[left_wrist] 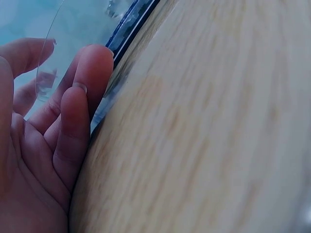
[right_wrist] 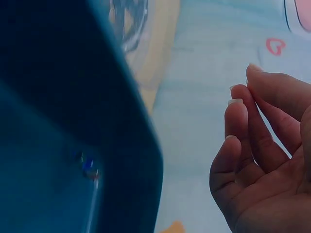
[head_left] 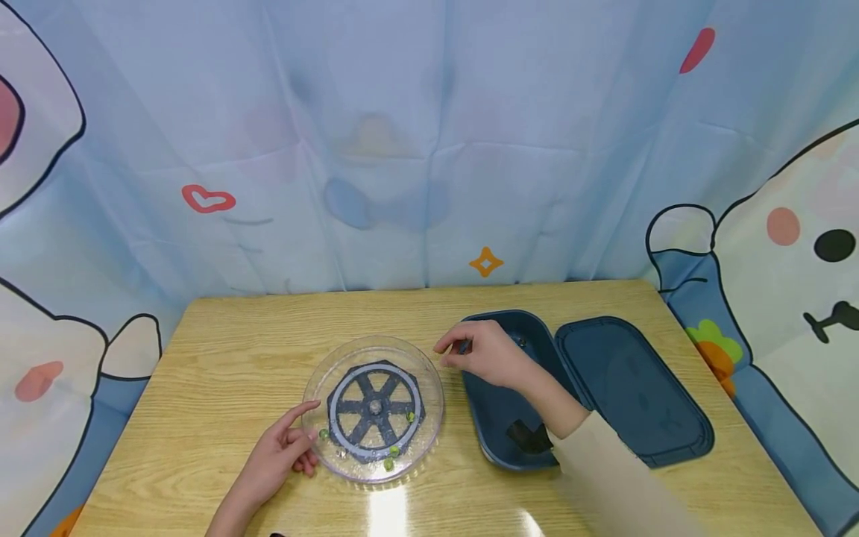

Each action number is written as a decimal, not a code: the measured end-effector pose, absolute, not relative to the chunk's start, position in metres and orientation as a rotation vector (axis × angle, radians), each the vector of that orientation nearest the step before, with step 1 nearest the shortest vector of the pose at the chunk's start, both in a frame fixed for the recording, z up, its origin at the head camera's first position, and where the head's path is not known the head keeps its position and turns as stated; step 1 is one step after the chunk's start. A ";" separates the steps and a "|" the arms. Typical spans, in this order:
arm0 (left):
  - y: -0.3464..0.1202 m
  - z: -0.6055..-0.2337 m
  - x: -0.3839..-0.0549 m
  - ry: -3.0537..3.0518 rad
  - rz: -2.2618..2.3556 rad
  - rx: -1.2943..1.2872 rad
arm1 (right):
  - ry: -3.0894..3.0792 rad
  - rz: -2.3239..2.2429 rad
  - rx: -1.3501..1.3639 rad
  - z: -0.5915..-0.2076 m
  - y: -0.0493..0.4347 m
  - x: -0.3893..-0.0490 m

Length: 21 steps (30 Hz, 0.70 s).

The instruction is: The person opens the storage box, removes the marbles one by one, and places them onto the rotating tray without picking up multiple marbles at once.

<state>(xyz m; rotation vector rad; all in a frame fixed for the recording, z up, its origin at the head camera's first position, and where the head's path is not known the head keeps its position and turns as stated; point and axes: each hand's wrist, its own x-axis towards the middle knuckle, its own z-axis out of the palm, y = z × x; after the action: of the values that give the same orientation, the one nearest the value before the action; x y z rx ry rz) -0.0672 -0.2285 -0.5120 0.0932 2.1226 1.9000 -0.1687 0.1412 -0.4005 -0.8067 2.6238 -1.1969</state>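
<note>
A clear round dish (head_left: pixel 429 432) with a dark spoked wheel pattern (head_left: pixel 376 406) under or in it stands on the table. Several small green marble-like pieces (head_left: pixel 394 450) lie on it. At its left rim, my left hand (head_left: pixel 278 451) touches the edge with finger and thumb, the other fingers loosely bent. Close to the dish's right side, my right hand (head_left: pixel 493 350) hovers over the edge of a dark blue box (head_left: pixel 483 418). Its fingers are loosely bent towards the thumb; I see nothing between them. Tiny shiny pieces (right_wrist: pixel 87 165) lie in a box corner.
A dark blue lid (head_left: pixel 631 388) lies flat against the right side of the box. Near the right wrist a black object (head_left: pixel 530 436) shows over the box. The wooden table (head_left: pixel 235 350) ends at a patterned curtain (head_left: pixel 403 149).
</note>
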 end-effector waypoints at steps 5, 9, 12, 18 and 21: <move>-0.229 -0.512 -0.067 2.120 1.904 0.094 | 2.656 -1.214 -0.713 -0.404 0.159 -0.178; -0.229 -0.513 -0.067 2.117 1.905 0.091 | 2.670 -1.173 -0.673 -0.414 0.170 -0.186; -0.229 -0.513 -0.067 2.112 1.908 0.083 | 2.685 -1.129 -0.642 -0.424 0.177 -0.192; -0.229 -0.514 -0.067 2.110 1.916 0.081 | 2.691 -1.043 -0.607 -0.440 0.185 -0.202; -0.229 -0.514 -0.067 2.108 1.920 0.092 | 2.659 -1.011 -0.593 -0.447 0.187 -0.204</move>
<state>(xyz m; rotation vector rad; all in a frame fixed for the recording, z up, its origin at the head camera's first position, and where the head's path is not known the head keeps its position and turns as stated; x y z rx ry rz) -0.0672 -0.2291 -0.5141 0.0919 2.1080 1.9195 -0.2039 0.1867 -0.4473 -0.5934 2.6585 -1.0110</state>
